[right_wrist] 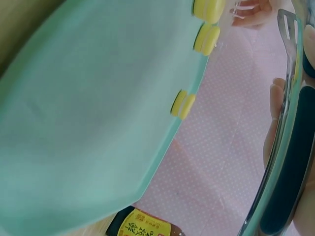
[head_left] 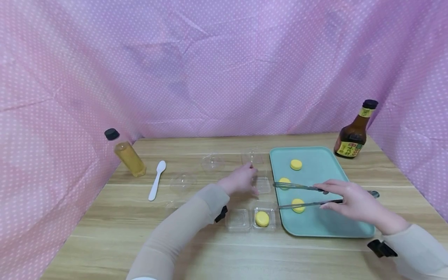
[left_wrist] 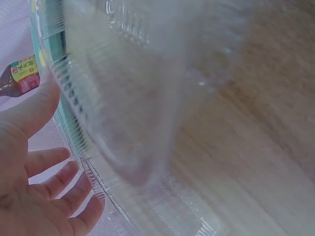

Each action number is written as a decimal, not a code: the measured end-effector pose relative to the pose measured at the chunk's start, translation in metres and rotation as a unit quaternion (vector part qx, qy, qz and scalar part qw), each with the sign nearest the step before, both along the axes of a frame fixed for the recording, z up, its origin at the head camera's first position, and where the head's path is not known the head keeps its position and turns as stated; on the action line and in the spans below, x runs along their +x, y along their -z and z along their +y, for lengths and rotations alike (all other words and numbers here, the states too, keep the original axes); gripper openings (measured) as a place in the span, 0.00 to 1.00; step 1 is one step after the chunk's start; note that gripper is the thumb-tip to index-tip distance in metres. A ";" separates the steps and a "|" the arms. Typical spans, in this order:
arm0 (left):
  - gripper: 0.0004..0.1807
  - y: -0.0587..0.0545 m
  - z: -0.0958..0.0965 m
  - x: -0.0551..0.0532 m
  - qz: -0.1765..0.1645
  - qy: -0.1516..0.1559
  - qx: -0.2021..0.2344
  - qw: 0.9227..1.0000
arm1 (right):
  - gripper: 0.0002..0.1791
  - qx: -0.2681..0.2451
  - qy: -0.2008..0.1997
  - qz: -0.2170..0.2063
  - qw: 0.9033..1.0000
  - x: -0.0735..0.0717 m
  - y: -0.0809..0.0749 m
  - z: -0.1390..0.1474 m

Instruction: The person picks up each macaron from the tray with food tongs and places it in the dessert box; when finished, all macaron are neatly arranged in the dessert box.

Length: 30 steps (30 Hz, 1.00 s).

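My right hand (head_left: pixel 353 198) holds metal tongs (right_wrist: pixel 290 54) with dark grips. Their two arms are spread over the teal tray (head_left: pixel 325 155), near two yellow macarons (head_left: pixel 298 205); nothing is pinched between the tips. My left hand (head_left: pixel 241 179) is at the left side of a clear plastic box (head_left: pixel 262 185), with its fingers spread. In the left wrist view, the thumb and fingertips of the left hand (left_wrist: pixel 54 187) lie along the clear plastic edge. Closer to me, another clear box holds a yellow macaron (head_left: pixel 262 219), beside an unfilled clear compartment (head_left: pixel 238 219).
A third macaron (head_left: pixel 296 165) lies farther back on the tray. A brown sauce bottle (head_left: pixel 351 136) stands behind the tray at right. At left are a black-capped bottle (head_left: pixel 129 157) of amber liquid, a white spoon (head_left: pixel 157 181) and clear domed plastic pieces (head_left: pixel 183 181).
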State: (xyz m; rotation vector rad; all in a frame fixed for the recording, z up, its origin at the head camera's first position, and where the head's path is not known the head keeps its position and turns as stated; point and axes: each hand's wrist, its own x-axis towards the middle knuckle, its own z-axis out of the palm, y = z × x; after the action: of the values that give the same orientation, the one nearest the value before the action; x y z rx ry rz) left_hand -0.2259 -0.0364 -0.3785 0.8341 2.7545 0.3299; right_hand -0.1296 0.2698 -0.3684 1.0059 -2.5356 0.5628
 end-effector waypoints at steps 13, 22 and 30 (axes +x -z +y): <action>0.43 -0.001 0.002 0.003 0.020 -0.021 -0.018 0.999 | 0.28 0.015 0.093 -0.006 0.996 -0.012 -0.006 0.011; 0.40 0.000 0.003 0.003 0.032 -0.017 -0.024 0.999 | 0.28 0.041 0.113 -0.025 0.992 -0.021 -0.004 0.017; 0.37 0.000 0.003 0.003 0.039 -0.007 -0.026 0.999 | 0.27 0.055 0.107 -0.033 0.992 -0.029 0.001 0.019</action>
State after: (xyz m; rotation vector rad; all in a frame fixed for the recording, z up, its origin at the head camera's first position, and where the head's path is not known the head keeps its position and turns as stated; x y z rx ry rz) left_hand -0.2233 -0.0337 -0.3783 0.8324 2.8279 0.2309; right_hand -0.1585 0.2890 -0.3690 0.7491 -2.7152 0.4051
